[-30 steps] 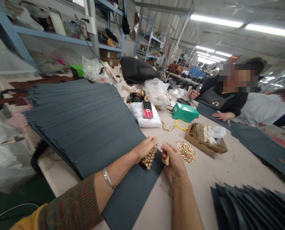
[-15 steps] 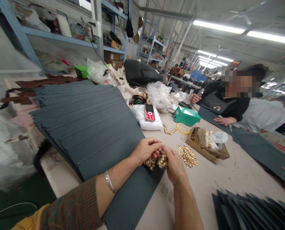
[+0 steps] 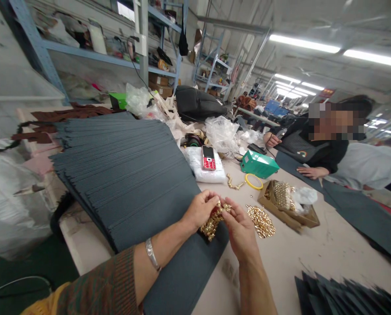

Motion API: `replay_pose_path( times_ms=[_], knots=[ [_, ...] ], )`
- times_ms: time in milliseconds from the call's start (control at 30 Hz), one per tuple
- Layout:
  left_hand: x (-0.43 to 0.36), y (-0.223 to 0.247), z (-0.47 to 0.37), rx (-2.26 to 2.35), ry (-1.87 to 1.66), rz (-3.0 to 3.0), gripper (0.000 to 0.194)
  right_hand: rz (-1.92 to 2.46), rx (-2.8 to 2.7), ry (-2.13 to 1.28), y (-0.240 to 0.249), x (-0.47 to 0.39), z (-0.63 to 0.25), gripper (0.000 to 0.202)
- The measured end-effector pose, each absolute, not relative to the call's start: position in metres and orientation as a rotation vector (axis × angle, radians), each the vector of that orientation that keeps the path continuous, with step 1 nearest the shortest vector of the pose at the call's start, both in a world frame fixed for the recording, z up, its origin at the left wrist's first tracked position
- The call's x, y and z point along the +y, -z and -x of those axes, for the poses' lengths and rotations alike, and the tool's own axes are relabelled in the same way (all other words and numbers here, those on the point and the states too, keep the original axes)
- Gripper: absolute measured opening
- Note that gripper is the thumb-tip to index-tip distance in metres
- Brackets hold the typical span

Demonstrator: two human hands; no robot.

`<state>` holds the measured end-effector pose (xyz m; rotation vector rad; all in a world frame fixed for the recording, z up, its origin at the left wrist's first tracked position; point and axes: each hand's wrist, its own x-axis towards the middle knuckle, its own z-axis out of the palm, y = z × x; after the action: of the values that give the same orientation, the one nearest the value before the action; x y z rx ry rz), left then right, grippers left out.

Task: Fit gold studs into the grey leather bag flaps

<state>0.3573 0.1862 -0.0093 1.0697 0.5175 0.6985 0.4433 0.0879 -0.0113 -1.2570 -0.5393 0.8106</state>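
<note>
The left hand (image 3: 198, 213), thumb uppermost, closes around a gold beaded bundle (image 3: 211, 227); the right hand (image 3: 240, 224) pinches its upper end with bent fingers. Both hands meet over a smooth blue-grey panel (image 3: 185, 271), the left forearm entering from eight o'clock in a ribbed knit sleeve (image 3: 103, 284), a silver bracelet (image 3: 152, 253) at the wrist, the right forearm bare from five o'clock. The pale worktop (image 3: 287, 262) carries glossy loose gold pieces (image 3: 261, 222) at three o'clock and, beyond them, an open cardboard box (image 3: 279, 215). A boxy green case (image 3: 259, 165) sits at one o'clock, a red phone (image 3: 209, 159) at twelve on a white plastic packet (image 3: 211, 176). Ridged, overlapping dark panels (image 3: 126, 166) fan out at ten o'clock. Farther off are a co-worker (image 3: 313, 146) at two o'clock and blue metal shelving (image 3: 100, 57) at eleven.
</note>
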Motion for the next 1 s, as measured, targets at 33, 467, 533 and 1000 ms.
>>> replay_pose_path(
  times_ms=[33,467,533,1000],
  knots=[
    [0.186,0.010,-0.357,0.508,-0.705,-1.085,0.015,1.271,-0.565,-0.796,0.012,0.089,-0.442,0.047],
    [0.186,0.006,-0.354,0.397,-0.557,-1.112,0.029,1.381,-0.577,-0.708,0.010,0.085,-0.447,0.042],
    [0.187,0.007,-0.353,0.374,-0.508,-1.095,0.035,1.369,-0.561,-0.736,0.008,0.084,-0.447,0.041],
    [0.186,0.006,-0.351,0.301,-0.416,-1.025,0.044,1.177,-0.409,-0.837,0.008,0.083,-0.452,0.034]
  ],
)
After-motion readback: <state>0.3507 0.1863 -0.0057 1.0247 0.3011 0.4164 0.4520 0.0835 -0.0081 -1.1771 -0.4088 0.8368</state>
